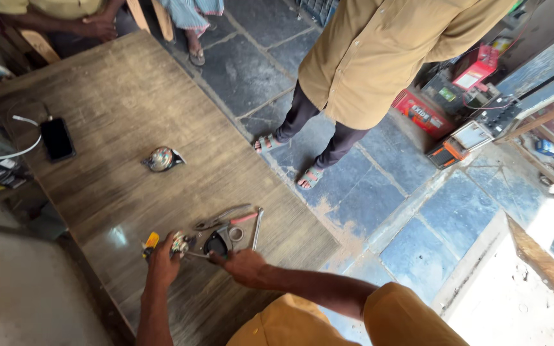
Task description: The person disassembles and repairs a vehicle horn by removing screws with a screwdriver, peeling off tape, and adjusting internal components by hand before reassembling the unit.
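- Broadly, we work at a large brown wood-grain table (129, 122) that runs from the far left corner down to the near edge where our arms come in.
- Beyond the table's right edge, a person in a tan shirt and dark trousers (367, 57) stands on the grey stone floor (251, 70) in sandals; another person's hand (100, 27) rests at the far edge.
- Near the left edge a flat black phone (57, 138) lies face up with a white cable (17, 150) curling beside it.
- Toward the middle of the table a small round shiny metal part (161, 159) lies alone, well apart from our hands.
- Close to the near edge, grey pliers with red grips (226, 218) and a slim metal spanner (258, 227) lie just beyond a dark round housing (218, 242).
- Our right hand (243, 264) is clenched on a thin metal tool (197, 255) whose tip points left toward the small part; the hand sits just beside the dark housing.
- Our left hand (163, 259) grips a small multicoloured mechanical part (179, 243) near the near edge; a yellow-handled tool (151, 241) shows just to its left, and we cannot tell whether the fingers hold that too.
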